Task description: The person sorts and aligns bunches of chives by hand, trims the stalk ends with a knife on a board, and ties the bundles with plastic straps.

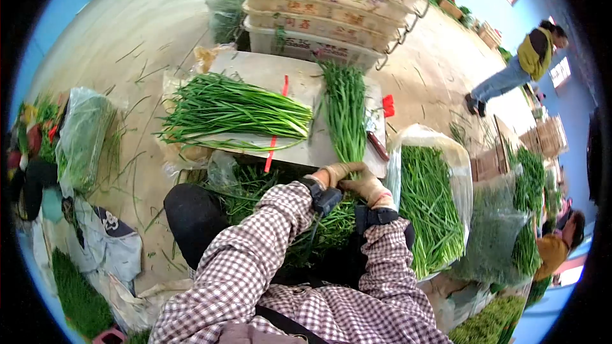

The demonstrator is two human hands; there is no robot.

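Both gloved hands meet at the near end of an upright bunch of green stalks (345, 108) on the pale board (248, 64). My left hand (339, 173) is wrapped round the bunch's end, and my right hand (370, 186) closes round it from the other side. Left of them, a larger pile of green stalks (239, 111) lies across a red strip (270, 153). A knife with a dark red handle (377, 146) rests just right of the bunch, near a red piece (388, 106).
A plastic-lined container of greens (430, 204) stands close on the right. Stacked plastic crates (325, 13) rise behind the board. A bagged bundle (86, 137) lies at left. One person (532, 57) stands at the upper right; another (561, 245) is at the right edge.
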